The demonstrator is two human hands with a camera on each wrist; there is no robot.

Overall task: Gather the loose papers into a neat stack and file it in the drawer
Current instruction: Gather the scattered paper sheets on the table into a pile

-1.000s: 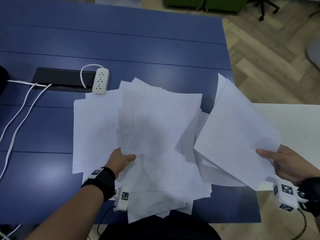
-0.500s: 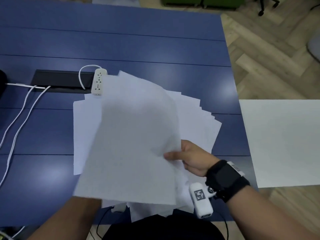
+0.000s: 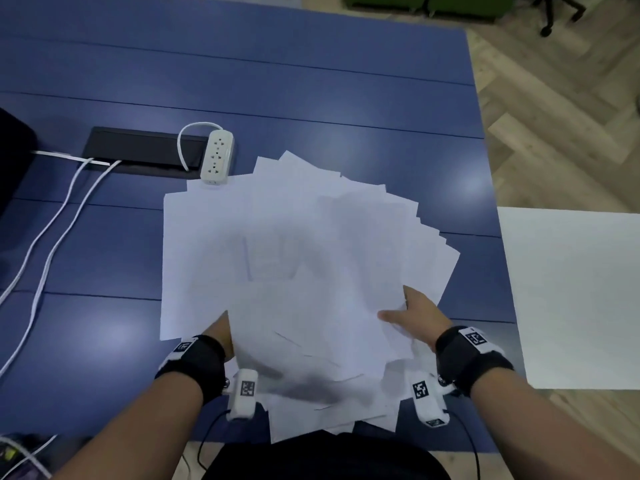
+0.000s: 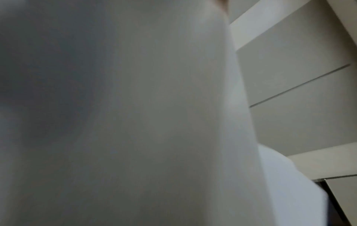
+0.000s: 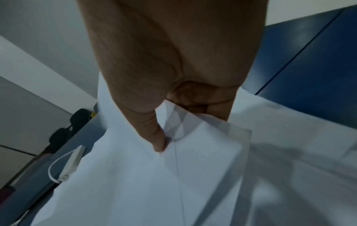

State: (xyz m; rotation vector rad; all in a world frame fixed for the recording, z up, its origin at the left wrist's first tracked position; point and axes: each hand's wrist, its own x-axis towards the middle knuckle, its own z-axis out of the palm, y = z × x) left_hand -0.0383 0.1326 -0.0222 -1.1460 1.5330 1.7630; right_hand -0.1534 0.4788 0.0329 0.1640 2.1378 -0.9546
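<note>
A messy fan of white papers [image 3: 294, 254] lies on the blue table [image 3: 311, 81] in front of me. My right hand [image 3: 398, 313] holds the pile's near right edge, thumb on top. The right wrist view shows that thumb [image 5: 156, 137] pressing sheets [image 5: 135, 183] against fingers curled below. My left hand [image 3: 220, 332] reaches in at the near left edge, its fingers hidden beneath the sheets. Paper [image 4: 135, 122] fills the left wrist view. A white cabinet top [image 3: 571, 289] stands to the right, and drawer fronts [image 4: 299, 76] show in the left wrist view.
A white power strip [image 3: 217, 157] touches the pile's far left corner, beside a black cable tray [image 3: 138, 150]. White cables [image 3: 52, 230] run down the table's left side. A dark object [image 3: 10, 161] sits at the left edge. Wooden floor lies to the right.
My right hand swung its bundle of sheets from the right onto the pile. Both hands now sit at the pile's near edge.
</note>
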